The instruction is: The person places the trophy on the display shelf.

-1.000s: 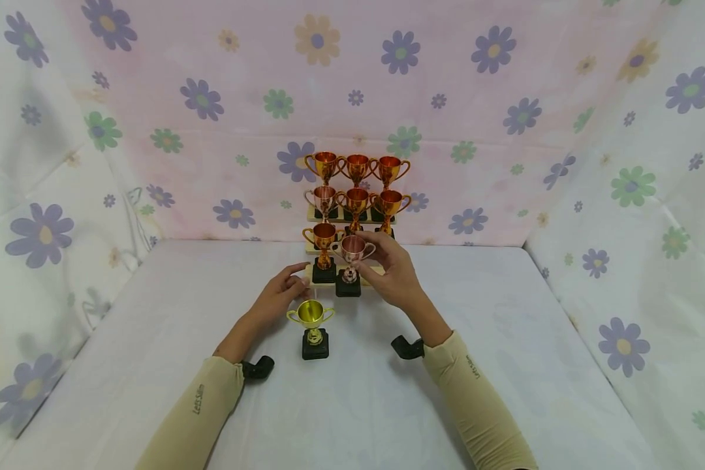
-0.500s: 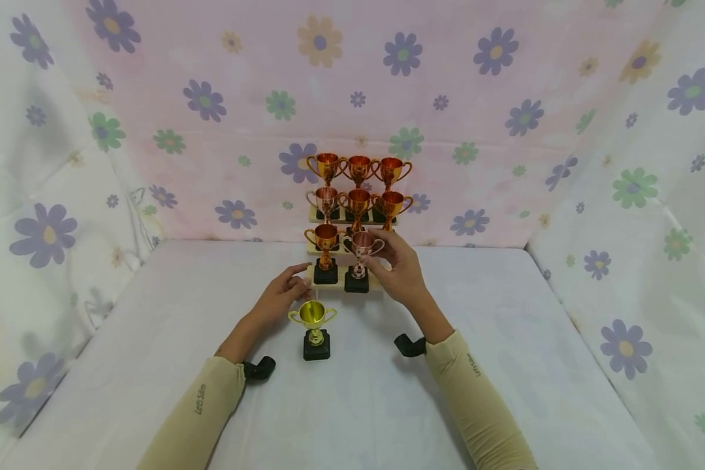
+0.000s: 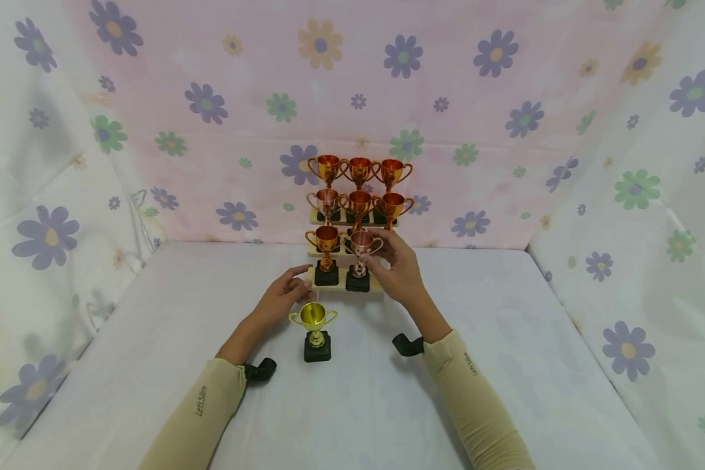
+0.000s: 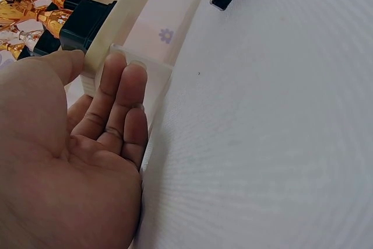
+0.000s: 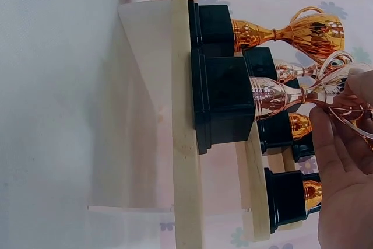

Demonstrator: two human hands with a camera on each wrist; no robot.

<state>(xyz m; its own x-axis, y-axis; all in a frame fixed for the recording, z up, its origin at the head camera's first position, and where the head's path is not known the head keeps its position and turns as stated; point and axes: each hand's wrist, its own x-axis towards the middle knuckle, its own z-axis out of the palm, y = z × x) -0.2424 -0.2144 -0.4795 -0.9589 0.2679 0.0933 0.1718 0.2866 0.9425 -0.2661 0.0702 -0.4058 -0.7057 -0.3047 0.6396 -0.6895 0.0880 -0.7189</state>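
In the head view, my right hand [image 3: 401, 269] pinches the rose-gold trophy [image 3: 361, 244] by its cup and right handle. The trophy stands upright at the middle of the lowest wooden step [image 5: 182, 115] of a tiered display stand; in the right wrist view its black base [image 5: 230, 100] is right at the board's surface. Left of it stands a copper-gold trophy [image 3: 327, 241]. At the step's left end, my left hand [image 3: 277, 299] grips the stand, thumb on the wood [image 4: 119, 24] and fingers against the clear side panel [image 4: 145, 83].
A yellow-gold trophy [image 3: 313, 318] stands on the white-covered table [image 3: 482, 391] in front of the stand. Behind, the upper tiers carry several copper-gold trophies [image 3: 360, 171] and a rose-gold one [image 3: 328, 203]. Flowered cloth [image 3: 241, 111] surrounds the table's back and sides.
My right hand has moved the rose-gold trophy right and back, from in front of the lowest step onto it. My left hand stays at the step's left end.
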